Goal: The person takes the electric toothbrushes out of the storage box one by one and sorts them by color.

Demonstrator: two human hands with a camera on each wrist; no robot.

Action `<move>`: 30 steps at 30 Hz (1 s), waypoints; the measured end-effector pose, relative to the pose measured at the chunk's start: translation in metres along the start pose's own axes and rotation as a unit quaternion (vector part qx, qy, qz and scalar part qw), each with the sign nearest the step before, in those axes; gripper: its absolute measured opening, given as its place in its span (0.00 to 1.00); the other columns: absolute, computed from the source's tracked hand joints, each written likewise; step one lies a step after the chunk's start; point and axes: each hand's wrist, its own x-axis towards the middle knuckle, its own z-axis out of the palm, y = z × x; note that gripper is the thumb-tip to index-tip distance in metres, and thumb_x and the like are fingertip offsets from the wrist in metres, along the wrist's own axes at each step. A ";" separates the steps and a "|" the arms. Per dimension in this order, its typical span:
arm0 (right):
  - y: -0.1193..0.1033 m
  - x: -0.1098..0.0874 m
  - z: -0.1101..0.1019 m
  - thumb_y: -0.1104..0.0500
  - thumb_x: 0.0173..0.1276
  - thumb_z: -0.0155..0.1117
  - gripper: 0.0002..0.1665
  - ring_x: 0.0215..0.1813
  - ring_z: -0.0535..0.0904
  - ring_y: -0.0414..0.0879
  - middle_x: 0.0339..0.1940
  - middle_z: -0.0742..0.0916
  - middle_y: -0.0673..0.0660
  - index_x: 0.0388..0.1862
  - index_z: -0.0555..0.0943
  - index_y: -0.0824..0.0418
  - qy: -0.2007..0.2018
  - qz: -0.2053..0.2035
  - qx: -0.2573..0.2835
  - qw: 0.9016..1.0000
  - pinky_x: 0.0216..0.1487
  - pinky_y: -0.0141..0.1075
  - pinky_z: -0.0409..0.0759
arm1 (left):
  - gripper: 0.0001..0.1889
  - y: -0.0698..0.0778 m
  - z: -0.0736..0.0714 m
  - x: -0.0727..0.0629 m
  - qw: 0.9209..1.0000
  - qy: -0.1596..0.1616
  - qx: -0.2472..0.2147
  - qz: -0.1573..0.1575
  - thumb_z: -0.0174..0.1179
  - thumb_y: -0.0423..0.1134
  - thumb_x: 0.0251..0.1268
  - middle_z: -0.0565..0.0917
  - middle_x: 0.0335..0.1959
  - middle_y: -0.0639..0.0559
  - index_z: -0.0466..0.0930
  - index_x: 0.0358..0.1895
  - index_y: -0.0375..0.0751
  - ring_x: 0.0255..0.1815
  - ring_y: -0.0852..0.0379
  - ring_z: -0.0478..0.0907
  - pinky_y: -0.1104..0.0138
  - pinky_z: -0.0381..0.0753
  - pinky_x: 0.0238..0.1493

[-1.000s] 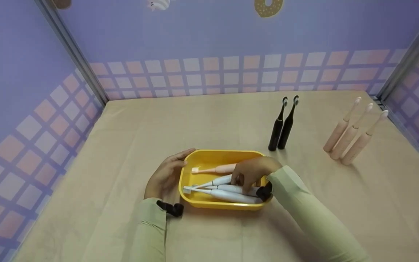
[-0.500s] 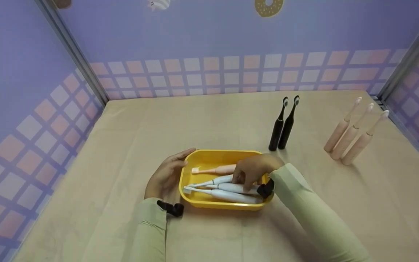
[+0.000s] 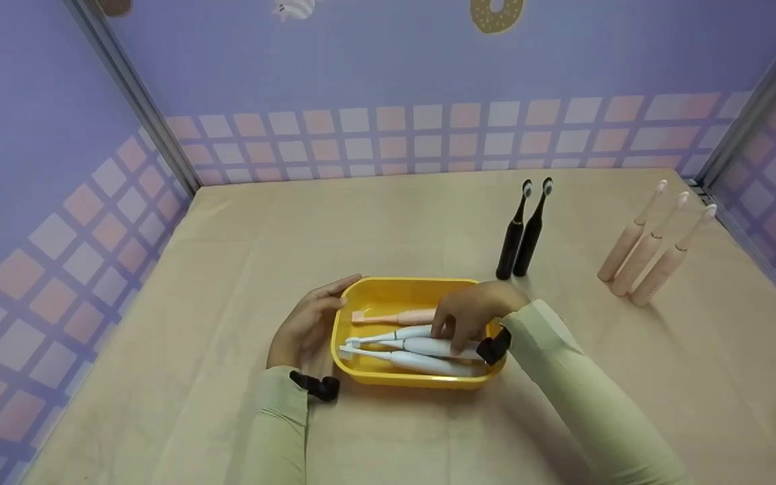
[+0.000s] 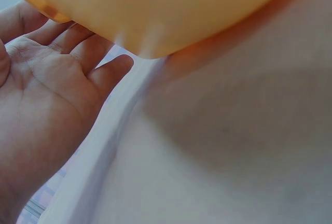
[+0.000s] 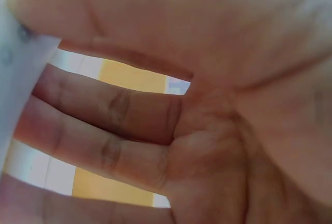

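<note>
Between right-hand fingers [image 5: 88, 99] a white toothbrush [image 5: 11, 79] is pinched — by relaxed left-hand fingers [image 4: 111, 73], the yellow tray [image 3: 422, 382] is touched.

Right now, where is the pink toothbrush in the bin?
In the head view, the pink toothbrush lies farthest back in the yellow bin, beyond the white toothbrushes, partly hidden by the right hand.

Two hands, the left hand [image 3: 304, 327] and the right hand [image 3: 472, 310], flank one yellow rectangular plastic tub [image 3: 418, 381]. In it, under and beside the right hand, four electric toothbrushes are visible: three glossy white toothbrushes [image 3: 425, 346] and one light pink toothbrush [image 3: 417, 316]. Beyond the right hand stand two slim black electric toothbrushes [image 3: 510, 246], and farther out to its right, three slim pale pink electric toothbrushes [image 3: 638, 264].
</note>
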 end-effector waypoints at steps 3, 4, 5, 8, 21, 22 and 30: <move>-0.001 -0.001 -0.001 0.64 0.60 0.66 0.25 0.23 0.71 0.39 0.37 0.84 0.52 0.58 0.82 0.54 -0.001 -0.004 0.000 1.000 0.26 0.29 0.73 | 0.29 0.000 0.000 0.000 1.000 0.003 -0.006 -0.001 0.44 0.27 0.69 0.64 0.73 0.44 0.58 0.74 0.38 0.70 0.50 0.66 0.59 0.66 0.70; -0.001 -0.001 -0.002 0.64 0.60 0.66 0.24 0.22 0.71 0.39 0.36 0.84 0.52 0.57 0.82 0.54 -0.001 -0.006 -0.001 1.000 0.26 0.29 0.73 | 0.29 0.000 0.000 0.000 1.000 0.002 -0.008 -0.002 0.44 0.27 0.69 0.64 0.73 0.43 0.58 0.74 0.37 0.70 0.50 0.66 0.60 0.66 0.70; -0.001 -0.001 -0.002 0.65 0.60 0.66 0.24 0.22 0.71 0.39 0.36 0.84 0.51 0.57 0.82 0.54 -0.003 -0.009 -0.002 1.000 0.26 0.29 0.73 | 0.29 0.000 0.000 0.001 1.000 0.003 -0.010 -0.003 0.44 0.27 0.68 0.64 0.73 0.44 0.58 0.74 0.38 0.70 0.50 0.66 0.60 0.66 0.70; -0.001 -0.002 -0.003 0.64 0.60 0.66 0.24 0.23 0.71 0.39 0.36 0.84 0.51 0.58 0.82 0.55 -0.005 -0.015 -0.007 1.000 0.26 0.28 0.73 | 0.29 0.001 0.000 0.001 1.000 -0.002 0.001 0.002 0.44 0.27 0.68 0.64 0.73 0.43 0.57 0.74 0.37 0.69 0.51 0.67 0.61 0.67 0.70; -0.001 -0.006 -0.005 0.63 0.61 0.67 0.23 0.30 0.78 0.39 0.41 0.85 0.50 0.56 0.83 0.53 -0.005 -0.027 -0.014 1.000 0.36 0.36 0.83 | 0.30 0.000 -0.001 0.001 1.000 -0.003 0.003 -0.001 0.44 0.27 0.68 0.64 0.73 0.43 0.56 0.74 0.36 0.70 0.52 0.66 0.60 0.65 0.71; -0.001 -0.006 -0.006 0.63 0.61 0.67 0.23 0.31 0.78 0.40 0.41 0.85 0.51 0.56 0.83 0.53 -0.006 -0.027 -0.013 1.000 0.36 0.35 0.83 | 0.30 0.000 -0.001 0.001 1.000 -0.002 0.003 -0.001 0.44 0.27 0.68 0.63 0.73 0.43 0.56 0.74 0.35 0.70 0.52 0.66 0.60 0.65 0.71; -0.004 -0.012 -0.007 0.62 0.60 0.68 0.22 0.32 0.78 0.40 0.41 0.86 0.50 0.54 0.84 0.52 0.003 -0.016 0.002 1.000 0.36 0.35 0.82 | 0.29 0.001 0.001 0.000 1.000 0.001 -0.002 0.001 0.44 0.27 0.68 0.65 0.72 0.43 0.57 0.74 0.34 0.68 0.53 0.68 0.61 0.67 0.70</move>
